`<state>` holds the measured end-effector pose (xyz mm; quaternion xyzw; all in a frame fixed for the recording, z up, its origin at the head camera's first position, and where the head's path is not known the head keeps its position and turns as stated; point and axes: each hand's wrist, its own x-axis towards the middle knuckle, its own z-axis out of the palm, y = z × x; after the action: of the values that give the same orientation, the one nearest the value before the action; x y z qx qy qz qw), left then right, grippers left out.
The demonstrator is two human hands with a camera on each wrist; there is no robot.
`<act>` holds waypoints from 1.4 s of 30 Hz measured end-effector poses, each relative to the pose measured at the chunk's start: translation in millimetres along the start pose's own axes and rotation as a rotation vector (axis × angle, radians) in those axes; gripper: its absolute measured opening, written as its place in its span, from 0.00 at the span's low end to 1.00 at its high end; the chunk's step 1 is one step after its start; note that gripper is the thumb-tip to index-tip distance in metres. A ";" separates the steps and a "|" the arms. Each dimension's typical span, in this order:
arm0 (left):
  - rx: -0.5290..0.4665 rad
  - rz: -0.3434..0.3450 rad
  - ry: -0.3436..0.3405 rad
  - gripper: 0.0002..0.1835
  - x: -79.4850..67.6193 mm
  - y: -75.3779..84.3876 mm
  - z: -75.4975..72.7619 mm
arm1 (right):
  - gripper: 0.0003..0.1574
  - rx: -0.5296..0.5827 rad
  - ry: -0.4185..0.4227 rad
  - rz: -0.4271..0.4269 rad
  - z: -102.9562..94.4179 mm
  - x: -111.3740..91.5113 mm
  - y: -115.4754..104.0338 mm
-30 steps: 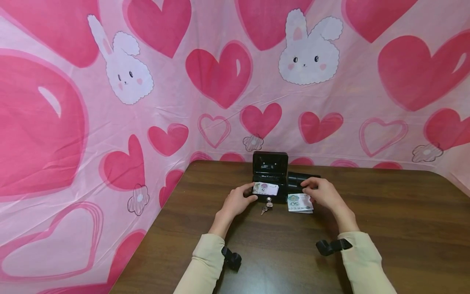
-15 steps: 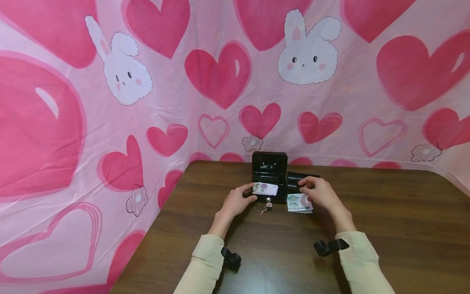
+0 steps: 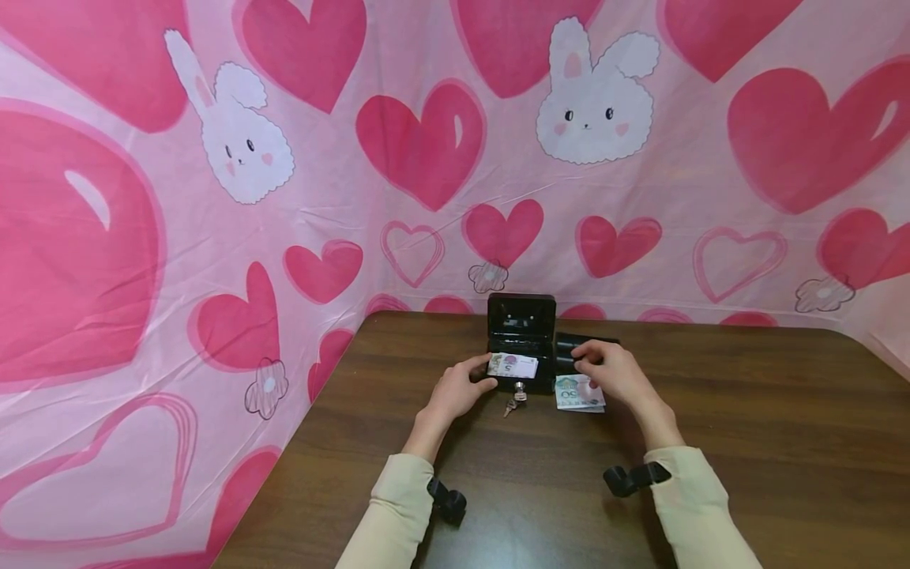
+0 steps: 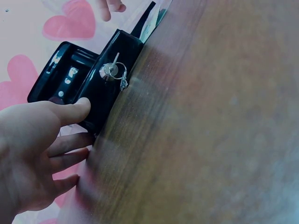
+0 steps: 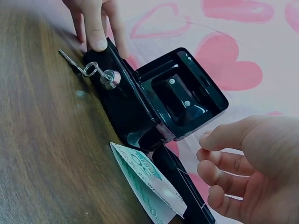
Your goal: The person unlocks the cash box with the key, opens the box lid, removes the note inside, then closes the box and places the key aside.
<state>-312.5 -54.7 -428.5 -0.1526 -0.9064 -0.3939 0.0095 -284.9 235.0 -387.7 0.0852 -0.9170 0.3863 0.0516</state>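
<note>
A small black cash box (image 3: 521, 316) stands with its lid raised near the back of the table. My left hand (image 3: 455, 391) holds its left front corner, the thumb on the front face and the other fingers along the side. Banknotes (image 3: 512, 365) lie inside, a 5 on top. Keys on a ring (image 4: 122, 77) hang at the front lock, one key inserted. To the right of the box lies a folded green 50 banknote (image 5: 149, 175), in front of a black tray (image 3: 566, 352). Above the note and tray hovers my right hand (image 3: 617, 371), fingers loosely curled, holding nothing.
The brown wooden table (image 3: 533, 506) extends toward me and to both sides. A pink cloth (image 3: 426, 47) with hearts and rabbits hangs behind the table and along its left. Each sleeve carries a black wrist mount (image 3: 448, 502).
My right hand has shifted slightly left over the tray and the 50 banknote. The left hand, the cash box and the banknotes stay as they were.
</note>
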 end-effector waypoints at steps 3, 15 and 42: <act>0.001 0.008 0.004 0.29 -0.1 -0.4 -0.4 | 0.17 0.007 0.000 0.006 2.4 0.6 -1.9; -0.012 0.016 0.004 0.28 -0.2 -1.7 -0.5 | 0.16 -0.005 0.040 -0.049 15.9 4.4 -8.2; -0.035 0.012 0.002 0.29 -0.6 1.2 2.1 | 0.13 -0.028 0.051 -0.057 39.8 19.4 -14.1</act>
<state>-311.4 -52.6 -429.2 -0.1578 -0.8983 -0.4099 0.0098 -302.3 194.5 -402.4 0.1006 -0.9179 0.3738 0.0871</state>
